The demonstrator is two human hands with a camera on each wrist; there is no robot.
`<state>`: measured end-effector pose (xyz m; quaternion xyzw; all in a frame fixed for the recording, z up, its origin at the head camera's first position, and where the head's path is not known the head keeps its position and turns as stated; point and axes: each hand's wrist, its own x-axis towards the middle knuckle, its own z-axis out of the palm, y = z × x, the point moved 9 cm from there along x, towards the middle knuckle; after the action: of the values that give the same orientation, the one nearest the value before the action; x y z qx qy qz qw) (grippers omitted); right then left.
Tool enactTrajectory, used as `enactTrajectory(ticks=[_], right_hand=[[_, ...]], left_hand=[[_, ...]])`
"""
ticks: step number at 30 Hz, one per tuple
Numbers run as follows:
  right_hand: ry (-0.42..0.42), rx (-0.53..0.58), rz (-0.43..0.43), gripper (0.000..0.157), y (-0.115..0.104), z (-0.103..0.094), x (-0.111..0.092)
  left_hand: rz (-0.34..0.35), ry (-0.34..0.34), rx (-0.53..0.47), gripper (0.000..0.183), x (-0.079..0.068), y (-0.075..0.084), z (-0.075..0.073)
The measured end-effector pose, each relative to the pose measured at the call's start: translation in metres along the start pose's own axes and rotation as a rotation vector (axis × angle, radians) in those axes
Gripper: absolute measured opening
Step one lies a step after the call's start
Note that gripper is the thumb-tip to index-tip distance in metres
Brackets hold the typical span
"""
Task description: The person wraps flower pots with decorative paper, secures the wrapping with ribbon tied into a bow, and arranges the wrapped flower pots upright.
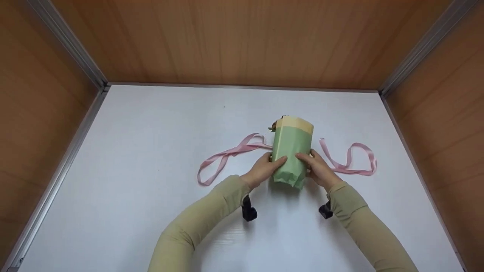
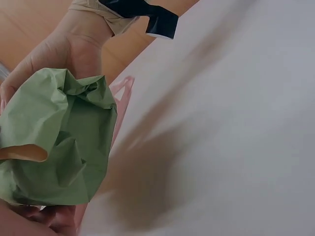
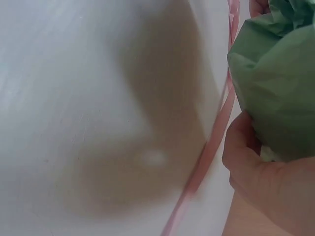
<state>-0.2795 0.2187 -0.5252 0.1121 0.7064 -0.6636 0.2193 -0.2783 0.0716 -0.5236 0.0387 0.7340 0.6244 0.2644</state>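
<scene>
From where I stand, both hands are partly closed round a green paper wrap (image 1: 292,153): the left hand (image 1: 263,169) cups its near-left side, the right hand (image 1: 320,170) the other, thumbs lying across the front and most of the fingers hidden behind. The wrap stands between them, its cream top beyond the thumbs, its crumpled bottom between the wrists. A dark flower (image 1: 274,125) peeks out at the top, beyond the left hand. Pink ribbon (image 1: 234,151) loops outside the left hand and again outside the right; what runs behind the wrap is hidden. To hold it well, I'd press evenly from both sides, firmly enough to keep the folds together, yet lightly enough not to crush the paper or bend the stems inside.
</scene>
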Motion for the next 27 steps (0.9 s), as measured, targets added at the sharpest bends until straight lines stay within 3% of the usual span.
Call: enactTrajectory(ticks=[6,12,20,27], right_hand=[[0.081,0.062,0.030,0.073,0.004,-0.005,0.021],[0.130,0.069,0.060,0.076,0.009,-0.007,0.037],[0.163,0.063,0.081,0.075,0.015,-0.008,0.046],[0.129,0.043,0.096,0.072,0.014,-0.008,0.050]], left_hand=[[0.042,0.050,-0.029,0.060,0.021,0.000,-0.007],[0.015,0.060,-0.027,0.060,0.032,-0.007,-0.011],[0.013,0.042,0.044,0.058,0.039,-0.011,-0.015],[0.014,0.045,0.094,0.057,0.043,-0.014,-0.019]])
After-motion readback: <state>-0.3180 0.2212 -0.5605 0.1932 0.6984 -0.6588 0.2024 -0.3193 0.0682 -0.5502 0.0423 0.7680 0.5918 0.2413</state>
